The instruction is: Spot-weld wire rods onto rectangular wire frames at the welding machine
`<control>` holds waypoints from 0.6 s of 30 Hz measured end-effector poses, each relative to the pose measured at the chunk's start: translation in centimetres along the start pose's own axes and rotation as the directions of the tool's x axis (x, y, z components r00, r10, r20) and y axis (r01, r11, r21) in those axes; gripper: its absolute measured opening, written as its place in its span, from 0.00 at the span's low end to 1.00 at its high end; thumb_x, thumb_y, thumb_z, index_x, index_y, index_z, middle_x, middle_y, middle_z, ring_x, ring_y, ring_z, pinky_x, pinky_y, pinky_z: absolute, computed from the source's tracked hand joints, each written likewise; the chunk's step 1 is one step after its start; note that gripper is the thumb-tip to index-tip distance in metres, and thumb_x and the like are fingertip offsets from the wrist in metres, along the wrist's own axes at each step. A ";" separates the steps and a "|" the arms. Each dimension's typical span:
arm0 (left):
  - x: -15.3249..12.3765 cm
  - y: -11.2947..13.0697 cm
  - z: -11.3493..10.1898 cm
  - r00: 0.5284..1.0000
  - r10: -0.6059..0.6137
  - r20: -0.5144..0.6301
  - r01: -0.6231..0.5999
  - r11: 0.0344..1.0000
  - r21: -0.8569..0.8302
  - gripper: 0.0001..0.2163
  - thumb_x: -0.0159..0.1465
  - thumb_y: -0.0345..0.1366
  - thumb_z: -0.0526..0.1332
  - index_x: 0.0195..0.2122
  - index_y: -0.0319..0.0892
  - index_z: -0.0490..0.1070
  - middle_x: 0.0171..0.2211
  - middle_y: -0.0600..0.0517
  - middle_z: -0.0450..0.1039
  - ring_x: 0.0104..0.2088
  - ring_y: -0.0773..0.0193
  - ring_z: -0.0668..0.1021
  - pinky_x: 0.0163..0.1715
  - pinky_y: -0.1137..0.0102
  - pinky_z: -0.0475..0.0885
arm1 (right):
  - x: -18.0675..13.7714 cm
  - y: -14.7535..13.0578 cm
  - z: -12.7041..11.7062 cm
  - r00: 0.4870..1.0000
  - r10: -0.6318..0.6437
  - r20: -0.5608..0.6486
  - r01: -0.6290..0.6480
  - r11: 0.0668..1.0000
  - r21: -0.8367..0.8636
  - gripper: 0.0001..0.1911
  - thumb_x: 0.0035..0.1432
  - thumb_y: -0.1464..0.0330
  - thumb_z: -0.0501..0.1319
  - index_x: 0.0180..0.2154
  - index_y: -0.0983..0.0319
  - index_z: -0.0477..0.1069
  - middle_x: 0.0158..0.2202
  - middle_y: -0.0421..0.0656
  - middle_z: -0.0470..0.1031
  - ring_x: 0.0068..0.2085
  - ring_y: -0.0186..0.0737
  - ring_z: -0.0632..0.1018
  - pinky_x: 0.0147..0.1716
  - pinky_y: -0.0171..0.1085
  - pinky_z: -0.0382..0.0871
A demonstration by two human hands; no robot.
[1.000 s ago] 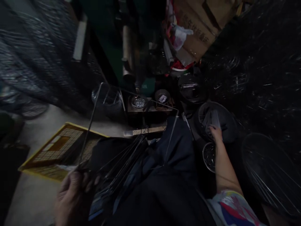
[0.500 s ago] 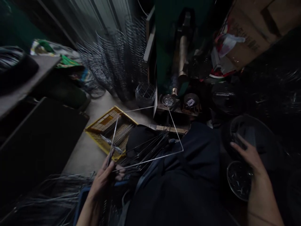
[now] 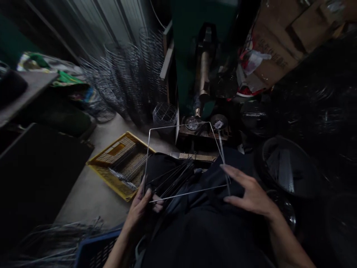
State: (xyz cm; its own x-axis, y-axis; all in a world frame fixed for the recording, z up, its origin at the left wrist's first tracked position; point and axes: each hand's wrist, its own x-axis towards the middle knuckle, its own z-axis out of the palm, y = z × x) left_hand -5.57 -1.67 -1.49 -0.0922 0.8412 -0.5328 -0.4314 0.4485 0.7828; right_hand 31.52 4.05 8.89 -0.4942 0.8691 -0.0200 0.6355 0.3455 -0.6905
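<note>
My left hand (image 3: 146, 199) is closed round the near left corner of a bent wire frame (image 3: 189, 193). The frame is roughly four-sided and is held out over my lap. At its right side my right hand (image 3: 245, 190) has a thin flat strip (image 3: 222, 149) between thumb and fingers. The strip lies along the frame's right edge; whether it touches the wire I cannot tell. Across my dark-clothed lap (image 3: 195, 230) lies a bundle of dark wire pieces (image 3: 178, 176).
A yellow crate (image 3: 106, 182) with metal rods stands on the floor, left. A black basin (image 3: 287, 167) with strips is at right, near a shiny bowl (image 3: 288, 216). Ahead is a machine (image 3: 205, 70) with small dishes. Wire coils (image 3: 125, 74) stand behind; a blue crate (image 3: 95, 247) sits lower left.
My right hand has come left from the black basin to the frame, now with a strip in it. The wire frame and my left hand have shifted right in view.
</note>
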 end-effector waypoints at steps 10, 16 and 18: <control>1.2 -0.4 4.5 0.984 -0.045 0.171 0.035 0.997 0.061 0.50 0.58 0.49 0.68 0.71 0.48 0.32 0.22 0.50 0.77 0.19 0.58 0.78 0.19 0.71 0.73 | 4.2 1.1 5.1 0.991 -0.085 0.105 0.084 0.996 0.013 0.44 0.55 0.56 0.68 0.68 0.57 0.53 0.66 0.48 0.60 0.67 0.52 0.60 0.64 0.53 0.58; 1.9 -1.4 4.8 0.972 -0.068 0.226 0.054 0.996 0.069 0.50 0.61 0.49 0.65 0.71 0.44 0.28 0.23 0.48 0.77 0.19 0.57 0.78 0.19 0.70 0.73 | 4.5 0.4 4.8 0.997 -0.040 0.067 0.032 0.993 0.112 0.44 0.56 0.57 0.67 0.69 0.56 0.52 0.67 0.47 0.58 0.68 0.50 0.59 0.65 0.51 0.57; 1.8 -1.4 4.7 0.970 -0.069 0.232 0.053 0.996 0.071 0.50 0.61 0.49 0.65 0.71 0.44 0.27 0.23 0.47 0.78 0.20 0.56 0.79 0.19 0.69 0.73 | 4.1 0.8 4.9 0.999 0.012 0.047 -0.013 0.999 0.032 0.43 0.56 0.58 0.67 0.68 0.58 0.53 0.67 0.50 0.59 0.67 0.52 0.60 0.65 0.53 0.57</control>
State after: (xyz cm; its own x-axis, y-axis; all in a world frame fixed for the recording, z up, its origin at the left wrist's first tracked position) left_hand -0.86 0.68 -2.07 0.1487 0.8555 -0.4960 -0.3705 0.5133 0.7741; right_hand 27.07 6.18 4.65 -0.5143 0.8553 -0.0621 0.6227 0.3226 -0.7129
